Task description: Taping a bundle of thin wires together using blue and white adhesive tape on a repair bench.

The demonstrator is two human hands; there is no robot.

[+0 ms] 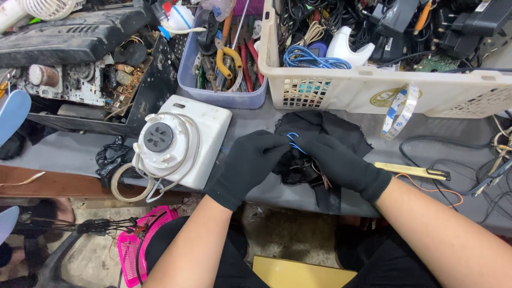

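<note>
Two black-gloved hands meet over a grey table (69,152): left hand (248,165) and right hand (341,165) pinch thin blue wires (292,141) above black cloth (325,128), beside a white appliance (181,141).

A white appliance base (178,141) lies left of the cloth (325,130), with the basket (373,88) behind both.

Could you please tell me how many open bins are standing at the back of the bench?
2: a blue bin of hand tools left of centre, and a cream basket of cables to its right.
</note>
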